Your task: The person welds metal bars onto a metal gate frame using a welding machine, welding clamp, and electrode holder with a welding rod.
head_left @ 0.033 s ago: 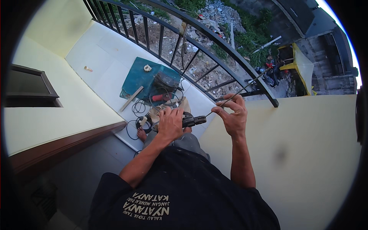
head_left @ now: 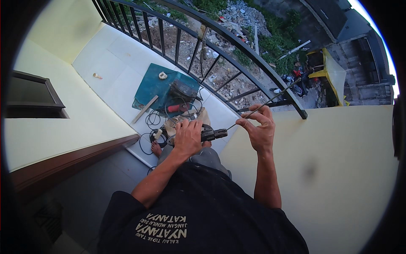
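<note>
My left hand [head_left: 188,136] is closed around a dark welding electrode holder [head_left: 213,135], whose jaws point to the right. Between the thumb and fingers of my right hand [head_left: 259,127] is a thin welding rod [head_left: 275,98], slanting up and away to the right. The rod's near end meets the holder's jaws; whether they clamp it cannot be made out. Below and beyond my left hand, a red and black power tool [head_left: 179,108] lies by a dark boxy machine [head_left: 184,91] on a teal board [head_left: 153,80].
A black metal railing [head_left: 237,42] runs along the balcony's far side, with rubble below. Dark cables [head_left: 153,120] coil near my feet. A wooden strip [head_left: 145,109] lies against the board. A cream wall [head_left: 313,169] stands at right, a brown-framed window [head_left: 36,95] at left.
My right hand has shifted slightly to the right, and the rod's far end has dipped a little. My left hand and the electrode holder look almost unmoved.
</note>
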### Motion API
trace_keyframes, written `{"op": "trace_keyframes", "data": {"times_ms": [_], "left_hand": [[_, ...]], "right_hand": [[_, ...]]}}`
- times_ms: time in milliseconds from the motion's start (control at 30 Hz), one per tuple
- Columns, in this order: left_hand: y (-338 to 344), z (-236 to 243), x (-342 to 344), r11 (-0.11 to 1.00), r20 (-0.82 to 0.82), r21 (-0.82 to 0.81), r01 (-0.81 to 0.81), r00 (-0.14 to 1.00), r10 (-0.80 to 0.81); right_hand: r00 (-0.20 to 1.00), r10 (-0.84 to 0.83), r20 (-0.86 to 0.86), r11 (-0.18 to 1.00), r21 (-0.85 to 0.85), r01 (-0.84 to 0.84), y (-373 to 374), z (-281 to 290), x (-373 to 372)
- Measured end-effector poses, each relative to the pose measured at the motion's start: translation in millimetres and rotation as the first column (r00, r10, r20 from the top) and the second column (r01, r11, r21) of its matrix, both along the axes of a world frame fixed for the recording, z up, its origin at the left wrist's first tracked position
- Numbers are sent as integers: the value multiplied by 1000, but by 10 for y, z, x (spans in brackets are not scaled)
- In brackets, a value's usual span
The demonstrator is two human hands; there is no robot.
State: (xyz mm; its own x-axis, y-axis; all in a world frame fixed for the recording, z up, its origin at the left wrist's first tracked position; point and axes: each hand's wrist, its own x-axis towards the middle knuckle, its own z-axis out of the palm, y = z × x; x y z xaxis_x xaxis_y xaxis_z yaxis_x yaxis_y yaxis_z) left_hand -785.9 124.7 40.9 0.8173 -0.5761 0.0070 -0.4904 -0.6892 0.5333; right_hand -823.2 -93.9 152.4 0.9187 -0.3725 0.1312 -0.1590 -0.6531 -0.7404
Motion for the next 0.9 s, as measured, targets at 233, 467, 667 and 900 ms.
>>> {"op": "trace_keyframes", "data": {"times_ms": [233, 467, 667, 900], "left_hand": [[-24, -46, -43, 1000, 44, 18, 3, 999, -4], [-62, -32, -48, 999, 61, 25, 37, 997, -39], [-65, -117, -13, 999, 116, 27, 21, 993, -23], [-82, -123, 16, 1000, 66, 2, 1, 998, -1]], "right_hand": [[999, 27, -27, 958, 286, -18, -93, -206, -111], [1000, 30, 4, 976, 216, -31, -34, -163, -147], [852, -456, 258, 882, 263, 392, -352, -33, -424], [899, -418, -129, 754, 502, 422, -329, -622, -844]]}}
